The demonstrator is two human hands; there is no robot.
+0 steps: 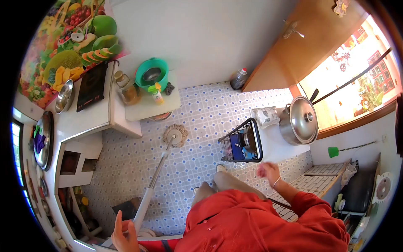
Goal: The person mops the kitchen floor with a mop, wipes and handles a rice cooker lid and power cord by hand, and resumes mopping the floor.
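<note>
1. Mop point(156, 176) stands tilted on the patterned floor point(197, 113), its string head point(176, 135) lying flat at the far end and its handle point(145, 203) slanting down to the near left.
2. Left hand point(122, 236) is at the near left, just beside the handle. Its forefinger and thumb are spread and point upward, with nothing between them; whether the palm touches the handle, I cannot tell.
3. Right hand point(268, 171) hangs in the air, right of the middle, near a black wire cart point(257, 140). Its fingers look partly curled, but blur hides whether they pinch anything; no object shows in them.
4. Step in hand, as I judge it, is handling the mop, with no firm grip visible.
5. Next, moving the mop would seem to call for fingers wrapped round the handle, with the right hand brought across to the left if two are wanted.
6. No writing or brand is legible. The spray bottle point(157, 96) on the low tabletop point(135, 111) at far left has a yellow-green label, too small to read; so is the print on the clear bag point(266, 116) at far right. The fruit poster point(67, 54) shows no readable words.
</note>
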